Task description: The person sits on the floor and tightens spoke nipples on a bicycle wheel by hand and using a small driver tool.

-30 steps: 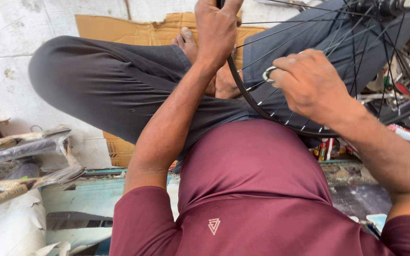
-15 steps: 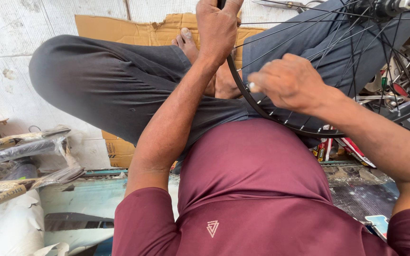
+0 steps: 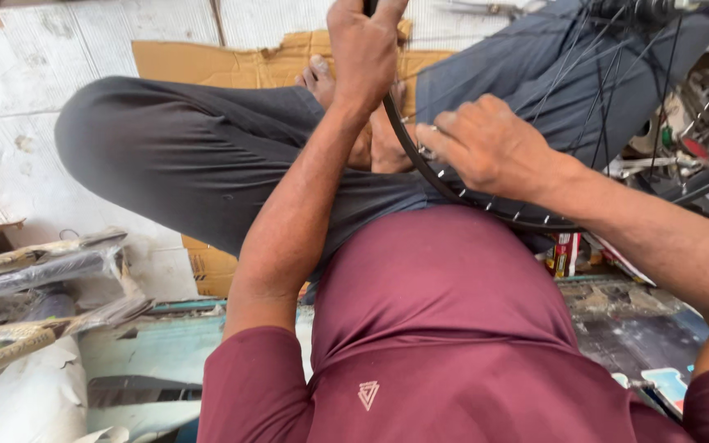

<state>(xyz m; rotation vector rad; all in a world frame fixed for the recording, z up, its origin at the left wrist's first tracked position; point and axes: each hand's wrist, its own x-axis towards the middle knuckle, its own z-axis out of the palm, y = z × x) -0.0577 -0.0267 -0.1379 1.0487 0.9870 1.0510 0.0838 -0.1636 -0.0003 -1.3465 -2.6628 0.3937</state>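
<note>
- At nine o'clock, long parts wrapped in clear plastic point(image 3: 38, 267) lay in a bundle beside the seated person's bent knee point(image 3: 125, 156).
- A sheet of cardboard point(image 3: 207, 64) covered the floor at eleven o'clock, under the crossed legs.
- The left hand point(image 3: 367, 45) was at twelve o'clock, closed firmly around the black wheel rim point(image 3: 420, 164) near its upper part, steadying it.
- The wheel rim curved from twelve o'clock down across the lap toward three o'clock, its thin spokes point(image 3: 592, 90) fanning up to the hub at one o'clock.
- The right hand point(image 3: 494, 148) sat at one o'clock, fingers pinched narrow on a small silvery piece at the rim's inner edge; exactly what it held was too small to tell.
- To do this well, I judge the left grip should stay tight so the rim cannot wobble, while the right fingers work in small, even turns.
- Assorted clutter point(image 3: 683, 123) lay at three o'clock, behind the wheel.
</note>
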